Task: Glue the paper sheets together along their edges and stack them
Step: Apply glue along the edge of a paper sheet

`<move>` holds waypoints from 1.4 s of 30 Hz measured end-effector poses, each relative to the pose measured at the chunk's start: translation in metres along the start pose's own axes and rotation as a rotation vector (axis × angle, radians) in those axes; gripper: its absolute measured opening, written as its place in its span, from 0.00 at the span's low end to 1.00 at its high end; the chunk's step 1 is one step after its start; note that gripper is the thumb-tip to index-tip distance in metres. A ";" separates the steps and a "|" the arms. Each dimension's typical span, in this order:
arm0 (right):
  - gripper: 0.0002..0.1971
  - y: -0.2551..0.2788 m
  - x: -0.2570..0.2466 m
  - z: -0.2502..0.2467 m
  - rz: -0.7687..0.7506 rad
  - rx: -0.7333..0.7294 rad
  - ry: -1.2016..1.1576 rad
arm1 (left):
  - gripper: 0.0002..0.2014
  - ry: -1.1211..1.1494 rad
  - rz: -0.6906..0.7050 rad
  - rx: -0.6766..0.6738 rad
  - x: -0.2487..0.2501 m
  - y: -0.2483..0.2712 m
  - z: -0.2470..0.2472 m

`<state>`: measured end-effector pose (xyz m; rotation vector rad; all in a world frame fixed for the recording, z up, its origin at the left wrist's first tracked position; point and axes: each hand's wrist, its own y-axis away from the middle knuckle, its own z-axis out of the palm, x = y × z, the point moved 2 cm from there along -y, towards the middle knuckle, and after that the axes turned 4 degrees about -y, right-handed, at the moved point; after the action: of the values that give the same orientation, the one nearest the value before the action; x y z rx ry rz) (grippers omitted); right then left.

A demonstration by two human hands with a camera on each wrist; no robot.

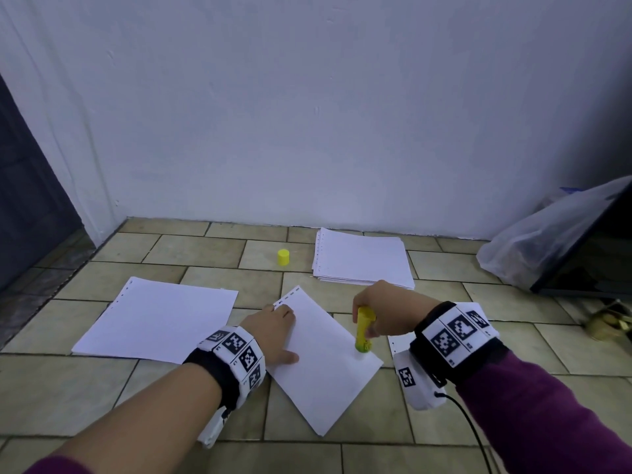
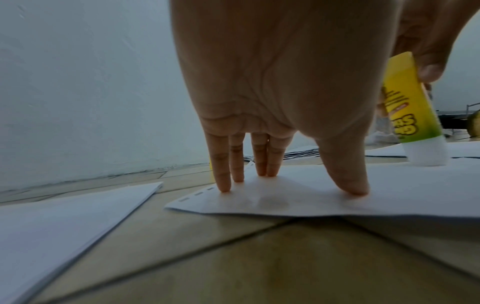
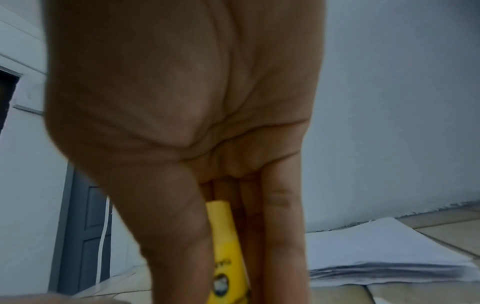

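A white sheet lies slanted on the tiled floor in front of me. My left hand presses it flat with straight fingers near its punched corner. My right hand grips a yellow glue stick, tip down on the sheet's right edge; its white tip touches the paper. In the right wrist view the glue stick runs between thumb and fingers. The yellow cap stands apart on the floor. A stack of sheets lies by the wall, another stack at the left.
A white wall closes the far side. A translucent plastic bag and a dark panel sit at the right. A dark door is at the left. Another paper corner shows under my right wrist.
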<state>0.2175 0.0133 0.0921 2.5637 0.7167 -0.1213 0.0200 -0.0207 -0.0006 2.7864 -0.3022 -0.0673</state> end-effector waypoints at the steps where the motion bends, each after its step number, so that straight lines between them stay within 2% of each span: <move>1: 0.15 0.001 0.001 0.001 0.007 -0.024 0.000 | 0.35 0.002 -0.004 -0.005 0.000 0.001 -0.001; 5: 0.13 0.004 0.008 -0.002 0.043 -0.093 -0.053 | 0.24 -0.036 0.001 -0.012 -0.002 0.003 -0.009; 7: 0.12 0.006 0.019 -0.008 0.073 -0.026 -0.218 | 0.24 -0.059 0.007 -0.016 -0.006 0.004 -0.012; 10: 0.08 0.009 0.034 -0.019 0.094 0.250 -0.774 | 0.26 -0.020 -0.002 -0.022 -0.013 0.009 -0.013; 12: 0.07 0.008 0.036 -0.021 0.093 0.366 -1.141 | 0.25 0.027 -0.001 -0.012 -0.018 0.011 -0.011; 15: 0.07 -0.004 0.035 -0.010 0.074 0.317 -1.676 | 0.27 0.029 -0.021 0.011 -0.023 0.013 -0.007; 17: 0.08 -0.016 0.033 0.002 0.064 0.245 -1.834 | 0.29 0.054 -0.043 0.017 -0.025 0.014 -0.004; 19: 0.06 -0.028 0.026 0.011 0.059 0.221 -1.782 | 0.30 0.099 -0.038 0.029 -0.027 0.015 -0.003; 21: 0.04 -0.040 0.015 0.018 0.072 0.266 -1.640 | 0.31 0.143 -0.022 0.023 -0.031 0.015 -0.002; 25: 0.13 -0.071 0.003 0.026 0.187 0.436 -1.272 | 0.34 0.156 0.015 -0.011 -0.041 0.014 -0.003; 29: 0.17 -0.096 -0.010 0.026 0.192 0.530 -0.900 | 0.35 0.192 0.021 0.027 -0.043 0.015 -0.002; 35: 0.19 -0.125 -0.032 0.019 0.139 0.559 -0.646 | 0.38 0.231 -0.014 0.046 -0.045 0.013 0.001; 42: 0.17 -0.144 -0.038 0.017 0.177 0.520 -0.544 | 0.39 0.253 -0.011 0.047 -0.046 0.015 0.002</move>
<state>0.1127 0.0960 0.0248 2.8446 0.2653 -1.0166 -0.0279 -0.0248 0.0028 2.8017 -0.2271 0.2904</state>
